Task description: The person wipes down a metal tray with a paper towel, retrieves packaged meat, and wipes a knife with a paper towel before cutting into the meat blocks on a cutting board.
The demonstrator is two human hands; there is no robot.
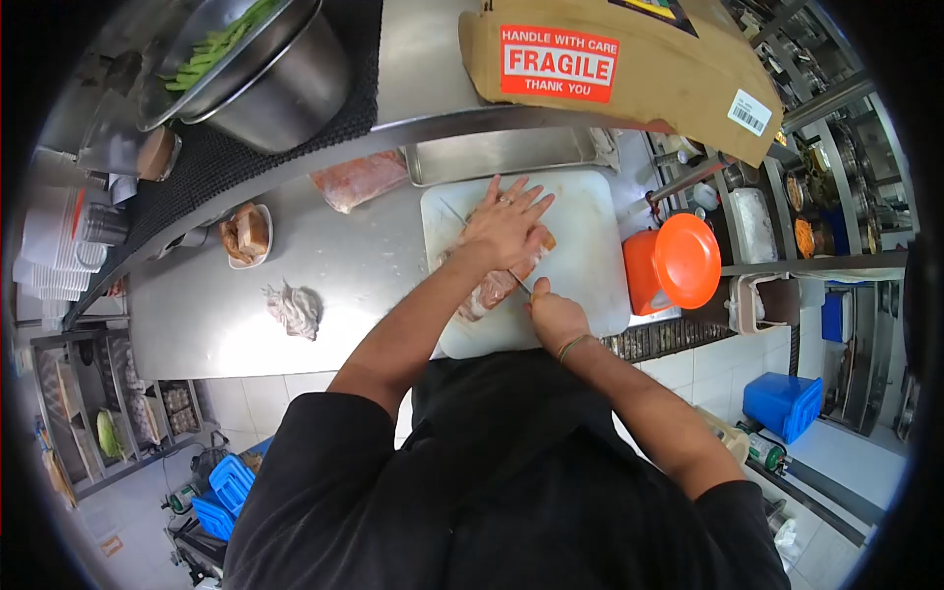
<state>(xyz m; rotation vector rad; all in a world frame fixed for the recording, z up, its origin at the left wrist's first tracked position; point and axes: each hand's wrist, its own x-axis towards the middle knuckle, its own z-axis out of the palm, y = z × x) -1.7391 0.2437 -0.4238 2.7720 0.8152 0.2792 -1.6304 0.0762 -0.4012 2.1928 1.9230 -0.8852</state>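
On the white cutting board (593,206) lies a piece of raw meat (486,297), pale pink with a browner end. My left hand (504,228) rests flat over it with fingers spread, hiding much of its upper part. In my right hand (558,317) is the handle of a knife (520,282), closed in my fingers. The blade runs up and left into or along the meat and passes beneath my left hand. A thin strip of blade shows beyond that hand, near the board's upper left. How deep the blade sits is hidden.
An orange bucket (644,270) stands right of the board. Behind are a metal tray (501,157) and packed meat (361,180). To the left lie a crumpled pale cloth or scrap (293,310) and a small dish of food (248,236). A shelf with cardboard (649,54) overhangs the counter.
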